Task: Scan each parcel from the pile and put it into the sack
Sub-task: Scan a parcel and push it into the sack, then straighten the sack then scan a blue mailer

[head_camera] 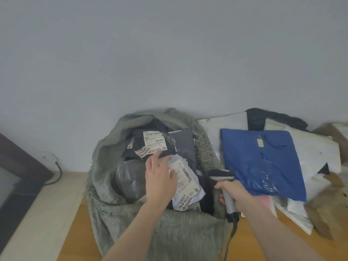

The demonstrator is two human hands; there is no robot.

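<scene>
Head view: the left hand [160, 178] reaches into the open grey sack [169, 232], fingers [157, 157] spread and straight, lying over a white labelled parcel [185, 187] that sits among dark parcels inside. The right hand [235, 194] has its fingers wrapped round the handle of a scanner [225, 183], just beside the sack's rim. On the right, a blue parcel [263, 162] tops the pile on the tabletop [263, 242].
</scene>
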